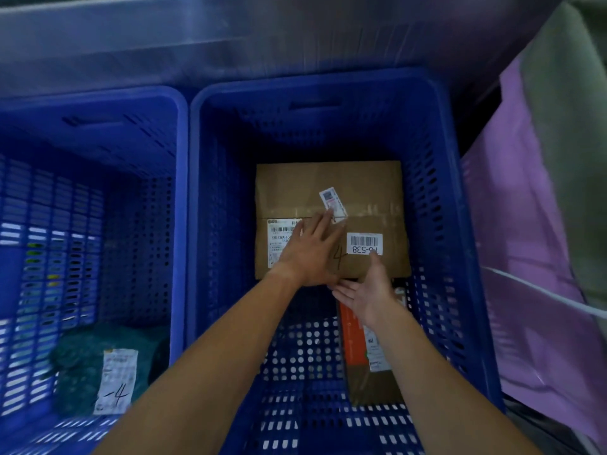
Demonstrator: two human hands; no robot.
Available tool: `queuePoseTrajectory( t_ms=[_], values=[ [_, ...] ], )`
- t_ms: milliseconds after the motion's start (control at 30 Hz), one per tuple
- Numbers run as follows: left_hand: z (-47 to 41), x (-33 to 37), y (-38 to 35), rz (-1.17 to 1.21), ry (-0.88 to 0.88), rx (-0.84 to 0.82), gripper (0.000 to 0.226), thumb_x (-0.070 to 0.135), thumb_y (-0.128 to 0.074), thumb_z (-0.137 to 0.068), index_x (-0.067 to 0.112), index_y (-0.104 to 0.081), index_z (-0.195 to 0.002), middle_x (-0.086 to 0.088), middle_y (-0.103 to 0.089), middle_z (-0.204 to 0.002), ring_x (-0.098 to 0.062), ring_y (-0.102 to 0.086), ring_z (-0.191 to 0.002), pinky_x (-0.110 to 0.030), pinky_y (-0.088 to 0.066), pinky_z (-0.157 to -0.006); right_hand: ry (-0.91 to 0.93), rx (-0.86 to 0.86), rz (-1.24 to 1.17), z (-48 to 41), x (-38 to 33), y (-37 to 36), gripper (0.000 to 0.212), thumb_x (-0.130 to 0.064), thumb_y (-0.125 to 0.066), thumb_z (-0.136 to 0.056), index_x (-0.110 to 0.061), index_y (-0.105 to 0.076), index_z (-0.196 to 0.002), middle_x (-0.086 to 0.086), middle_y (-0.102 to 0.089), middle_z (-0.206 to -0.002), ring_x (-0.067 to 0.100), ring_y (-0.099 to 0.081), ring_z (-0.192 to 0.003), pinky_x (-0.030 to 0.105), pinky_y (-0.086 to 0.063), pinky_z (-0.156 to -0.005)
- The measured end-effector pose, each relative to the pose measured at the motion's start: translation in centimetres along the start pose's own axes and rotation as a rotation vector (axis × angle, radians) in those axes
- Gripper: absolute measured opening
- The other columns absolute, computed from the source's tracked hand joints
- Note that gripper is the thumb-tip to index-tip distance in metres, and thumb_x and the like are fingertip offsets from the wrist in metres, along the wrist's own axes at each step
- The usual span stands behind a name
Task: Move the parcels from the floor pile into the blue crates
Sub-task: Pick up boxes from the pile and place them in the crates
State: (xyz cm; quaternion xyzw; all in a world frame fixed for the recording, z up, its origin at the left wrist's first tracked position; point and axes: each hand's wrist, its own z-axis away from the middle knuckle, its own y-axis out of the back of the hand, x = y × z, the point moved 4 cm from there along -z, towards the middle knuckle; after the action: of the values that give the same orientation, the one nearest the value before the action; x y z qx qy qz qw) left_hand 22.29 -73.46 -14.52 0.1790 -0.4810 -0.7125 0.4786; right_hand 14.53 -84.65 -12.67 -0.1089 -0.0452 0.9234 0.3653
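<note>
behind the crates runs a grey metal wall (295, 37), and a pale purple sheet (538, 224) hangs along the right side. you are looking straight down into two blue crates set side by side, their rims touching.

your left hand (310, 254) lies flat, fingers spread, on top of the cardboard box (328, 192) in the right crate (440, 198); it presses on the box and grips nothing. your right hand (371, 290) is at the box's near edge, palm turned up and fingers loose, with its thumb reaching the white barcode label (364, 244) marked 538. whether the right fingers hook under the edge, you cannot tell. the two hands are just beside each other, almost touching at the box's near rim.

the box sits flat toward the far end of the right crate. it carries a shipping label (279, 239) partly under your left hand, a small slanted sticker (332, 200) near your fingertips, and a handwritten 4 between your hands. nearer you in the same crate lies a second parcel (371, 382), brown with an orange strip, partly hidden by your right forearm.

the left crate (179, 198) holds one dark green soft parcel (82, 356) in its near right corner, with a white label (116, 379) marked 4.
</note>
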Motion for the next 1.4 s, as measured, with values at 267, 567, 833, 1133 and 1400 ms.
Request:
queuePoseTrajectory(
  t_ms=[267,567,833,1133,1400],
  values=[
    [2.0,-1.9,-0.8,-0.054,0.058,0.023,0.108,0.056,-0.068,-0.082,0.025,0.0,-0.159,-0.008,0.012,-0.166,-0.027,0.007,-0.153,-0.053,-0.014,-0.122,0.123,-0.004,0.12,0.1,0.7,0.0,0.079,-0.057,-0.058,-0.094,-0.019,-0.028,-0.157,0.024,-0.053,-0.141,0.033,-0.063,-0.115,0.045,-0.049,-0.104],
    [6.2,-2.7,-0.1,0.084,0.135,-0.06,0.094,0.057,-0.063,-0.088,0.029,-0.008,-0.159,-0.006,0.007,-0.167,-0.026,0.001,-0.154,-0.049,-0.02,-0.122,0.197,-0.026,0.457,3.1,-0.1,-1.3,0.069,-0.05,-0.053,-0.098,-0.016,-0.033,-0.155,0.021,-0.05,-0.143,0.029,-0.064,-0.113,0.04,-0.055,-0.097],
    [13.3,-0.4,5.8,0.139,0.165,-0.028,0.088,0.057,-0.059,-0.091,0.028,-0.01,-0.159,-0.005,-0.005,-0.168,-0.024,-0.01,-0.153,-0.045,-0.026,-0.12,0.24,0.056,1.007,10.1,1.9,-2.2,0.061,-0.048,-0.051,-0.092,-0.007,-0.05,-0.137,0.006,-0.061,-0.11,0.026,-0.061,-0.108,0.045,-0.052,-0.098],
    [26.1,1.9,12.0,0.381,0.306,0.06,0.076,0.043,-0.057,-0.098,0.03,-0.014,-0.159,-0.005,-0.013,-0.166,-0.024,-0.02,-0.15,-0.043,-0.03,-0.119,0.329,0.007,1.281,20.2,4.2,-6.1,0.052,-0.045,-0.048,-0.096,-0.005,-0.055,-0.128,0.012,-0.065,-0.113,0.027,-0.063,-0.101,0.039,-0.055,-0.089],
    [36.3,-2.3,13.8,0.39,0.408,0.093,0.072,0.047,-0.052,-0.1,0.031,-0.014,-0.159,-0.003,-0.017,-0.166,-0.025,-0.027,-0.148,-0.044,-0.038,-0.114,0.383,-0.101,1.309,25.6,10.3,-11.0,0.039,-0.04,-0.049,-0.098,-0.007,-0.057,-0.117,0.012,-0.065,-0.099,0.026,-0.066,-0.091,0.033,-0.053,-0.076]
  ],
)
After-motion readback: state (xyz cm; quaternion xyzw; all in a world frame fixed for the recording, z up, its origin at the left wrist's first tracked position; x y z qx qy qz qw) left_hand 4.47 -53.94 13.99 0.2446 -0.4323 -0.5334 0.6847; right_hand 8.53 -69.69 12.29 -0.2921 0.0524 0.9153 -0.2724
